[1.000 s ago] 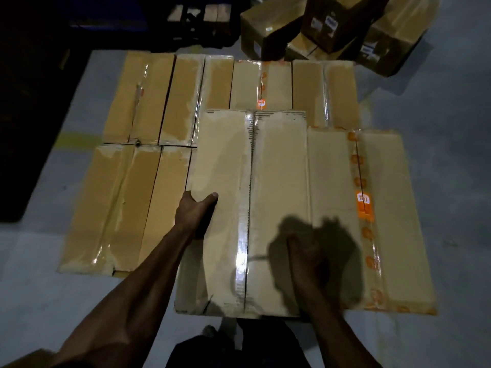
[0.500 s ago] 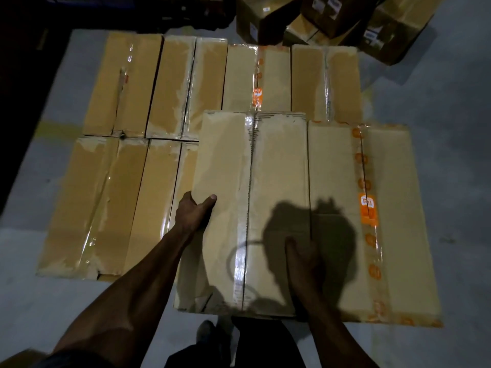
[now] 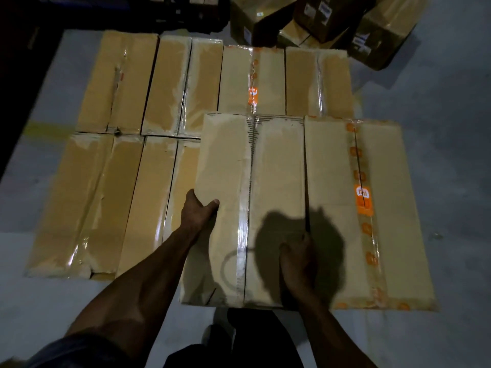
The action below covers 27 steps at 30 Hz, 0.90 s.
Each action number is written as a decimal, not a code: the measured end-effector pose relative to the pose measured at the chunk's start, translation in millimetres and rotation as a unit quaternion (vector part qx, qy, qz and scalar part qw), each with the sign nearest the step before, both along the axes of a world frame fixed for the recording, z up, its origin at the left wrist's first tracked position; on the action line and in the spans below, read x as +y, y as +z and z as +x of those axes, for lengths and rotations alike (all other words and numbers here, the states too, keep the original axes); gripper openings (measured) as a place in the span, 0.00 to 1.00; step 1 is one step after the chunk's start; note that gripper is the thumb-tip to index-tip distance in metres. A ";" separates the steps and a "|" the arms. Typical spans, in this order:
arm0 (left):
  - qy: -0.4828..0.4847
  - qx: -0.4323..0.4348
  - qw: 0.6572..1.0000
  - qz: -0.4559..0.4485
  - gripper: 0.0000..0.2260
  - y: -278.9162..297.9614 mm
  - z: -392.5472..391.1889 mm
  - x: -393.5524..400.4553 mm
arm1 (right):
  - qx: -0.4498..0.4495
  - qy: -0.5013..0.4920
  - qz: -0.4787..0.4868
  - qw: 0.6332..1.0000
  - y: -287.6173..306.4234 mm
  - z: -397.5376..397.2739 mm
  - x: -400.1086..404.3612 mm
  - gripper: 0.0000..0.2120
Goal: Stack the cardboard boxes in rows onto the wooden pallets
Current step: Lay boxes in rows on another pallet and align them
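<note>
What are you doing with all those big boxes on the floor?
A person is stacking cardboard boxes. Their left hand grips the left edge of a clear-taped box, and their right hand rests on its right side. It sits on the second layer, right beside a box with orange tape. Below lies a full layer of boxes in two rows. More boxes sit piled behind.

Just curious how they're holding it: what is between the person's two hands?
In the head view, the top of the held cardboard box with its clear tape seam spans between left hand and right hand.
</note>
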<state>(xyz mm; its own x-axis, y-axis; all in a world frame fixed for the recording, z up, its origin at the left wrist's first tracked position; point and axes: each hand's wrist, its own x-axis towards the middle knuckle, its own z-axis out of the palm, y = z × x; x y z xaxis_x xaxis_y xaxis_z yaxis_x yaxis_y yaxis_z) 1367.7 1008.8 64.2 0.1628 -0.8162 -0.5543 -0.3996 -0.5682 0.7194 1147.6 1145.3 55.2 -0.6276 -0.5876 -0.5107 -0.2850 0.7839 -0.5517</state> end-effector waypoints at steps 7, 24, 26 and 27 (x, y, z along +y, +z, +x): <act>-0.046 0.018 0.997 -0.051 0.23 9.9 6.2 46.1 | 0.127 0.204 -0.030 0.970 -4.7 8.4 68.4 0.27; -0.289 -0.143 0.945 -0.051 0.45 1.8 62.6 200.1 | 0.183 0.334 0.056 0.923 15.6 -25.3 157.5 0.40; -0.289 -0.162 0.942 -0.057 0.43 3.8 59.9 200.4 | 0.183 0.325 0.022 0.928 13.4 -28.6 156.5 0.41; -0.290 -0.172 0.939 -0.065 0.40 4.0 58.1 200.4 | 0.190 0.321 0.011 0.928 12.6 -31.4 156.6 0.41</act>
<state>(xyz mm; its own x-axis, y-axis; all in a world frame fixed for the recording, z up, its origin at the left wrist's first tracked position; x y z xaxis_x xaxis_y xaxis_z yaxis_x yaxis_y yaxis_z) 1425.9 1209.1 68.1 -0.1784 -0.8802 -0.4397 -0.8358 -0.1003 0.5398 1116.1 1301.9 67.8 -0.2892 -0.8947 -0.3405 -0.8679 0.3951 -0.3012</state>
